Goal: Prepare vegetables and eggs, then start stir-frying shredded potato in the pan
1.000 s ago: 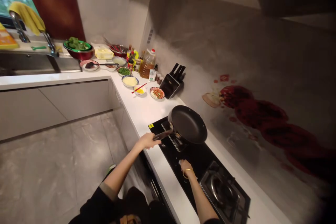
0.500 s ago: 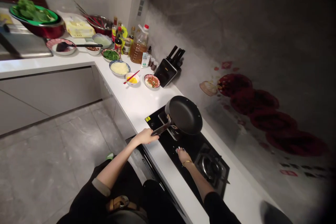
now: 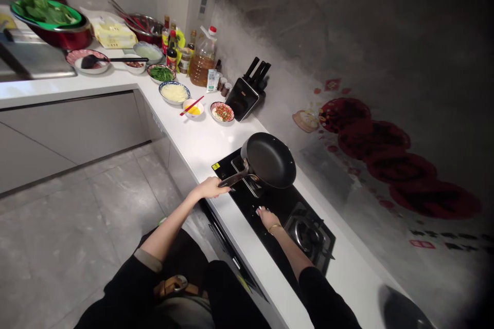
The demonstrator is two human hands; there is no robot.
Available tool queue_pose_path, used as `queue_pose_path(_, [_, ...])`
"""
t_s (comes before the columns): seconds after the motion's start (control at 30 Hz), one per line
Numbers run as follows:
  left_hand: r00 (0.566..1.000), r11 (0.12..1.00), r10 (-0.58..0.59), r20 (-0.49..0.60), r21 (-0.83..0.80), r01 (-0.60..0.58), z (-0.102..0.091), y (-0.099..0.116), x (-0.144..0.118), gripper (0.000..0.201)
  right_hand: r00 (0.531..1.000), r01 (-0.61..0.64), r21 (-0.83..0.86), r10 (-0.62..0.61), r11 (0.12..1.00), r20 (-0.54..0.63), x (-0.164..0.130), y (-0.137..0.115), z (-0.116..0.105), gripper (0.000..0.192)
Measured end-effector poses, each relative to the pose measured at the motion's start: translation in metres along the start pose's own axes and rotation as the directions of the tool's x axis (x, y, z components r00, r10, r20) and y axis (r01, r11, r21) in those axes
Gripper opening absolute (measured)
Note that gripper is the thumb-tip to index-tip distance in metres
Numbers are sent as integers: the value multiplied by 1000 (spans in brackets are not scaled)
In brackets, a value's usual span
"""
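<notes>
My left hand is closed around the handle of a black frying pan. The pan is tilted, and its dark inside shows no food. It is over the far burner of the black gas stove; whether it touches the grate I cannot tell. My right hand, with a thin bracelet at the wrist, has its fingers pinched on a stove knob at the middle of the panel. Beside that hand is the near burner, with nothing on it.
Beyond the stove stand a black knife block, a bowl of chopped chillies, a bowl of yellow egg with red chopsticks, and a bowl of pale shreds. An oil jug and several bottles line the wall.
The view has shifted slightly, so everything sits a little higher in the picture. My left hand keeps its grip on the pan, and my right hand stays at the knob.
</notes>
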State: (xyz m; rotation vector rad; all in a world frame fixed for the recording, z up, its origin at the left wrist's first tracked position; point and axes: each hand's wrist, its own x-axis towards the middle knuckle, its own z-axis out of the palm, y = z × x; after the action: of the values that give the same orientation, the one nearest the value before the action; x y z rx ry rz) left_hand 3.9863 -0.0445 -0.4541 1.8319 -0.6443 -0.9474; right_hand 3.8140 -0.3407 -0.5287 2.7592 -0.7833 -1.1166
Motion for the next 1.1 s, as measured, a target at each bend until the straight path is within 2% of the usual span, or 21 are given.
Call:
queue_pose_path(0.27, [999,999,-24,-48,-30,22,2,2,-5,37,1000,15,-25,-15,1000,0,-11,-8,-7,38])
queue_pose_path(0.4, [998,996,-63,-30,-61,61,5,-1,-5,39,1000,-23,-26,23,999,7,-21,-16,-15,42])
queue_pose_path(0.5, [996,993,-83,-8,-90,82,5,-2,-6,44,996,-90,-32,91,995,17,-35,-21,-31,53])
queue_pose_path(0.53, [996,994,-72,-53,-85,67,4,-2,-8,45,994,-106,-33,107,994,25,-42,-22,-39,54])
queue_pose_path(0.6, [972,998,-19,-233,-64,4,1,0,-13,45,996,-83,3,83,997,13,-59,-27,-59,44])
queue_pose_path(0.63, [938,998,14,-348,-48,-32,-1,1,-15,43,999,-19,60,21,998,-30,-69,-31,-71,34])
queue_pose_path(0.67, [889,998,34,-457,-36,-57,-4,2,-18,40,990,81,147,-62,986,-126,-79,-37,-83,25])
queue_pose_path(0.7, [834,998,33,-550,-32,-61,-8,2,-22,35,954,200,246,-132,948,-270,-90,-46,-96,19])
queue_pose_path(0.77, [738,998,-5,-674,-44,-34,-19,1,-29,28,796,454,354,-194,817,-574,-110,-74,-120,22])
queue_pose_path(0.8, [711,999,-15,-703,-47,-25,-26,0,-33,26,714,560,378,-199,737,-671,-120,-92,-132,25])
queue_pose_path(0.83, [702,999,-14,-712,-45,-26,-34,-3,-37,25,650,647,389,-208,655,-731,-128,-114,-142,27])
queue_pose_path(0.87, [708,999,1,-707,-35,-36,-43,-6,-43,23,609,714,398,-233,575,-758,-134,-138,-150,25])
queue_pose_path(0.93, [737,997,42,-675,-17,-72,-63,-18,-56,26,590,793,443,-346,418,-729,-141,-192,-159,22])
queue_pose_path(1.0, [751,994,34,-660,-56,-95,-83,-33,-71,42,594,801,529,-484,282,-642,-140,-250,-159,58])
queue_pose_path(1.07, [743,982,-17,-669,-152,-114,-101,-51,-85,51,631,733,662,-520,157,-575,-130,-309,-153,72])
queue_pose_path(1.1, [732,972,-47,-679,-202,-124,-109,-59,-91,52,662,677,730,-514,95,-546,-122,-339,-150,68])
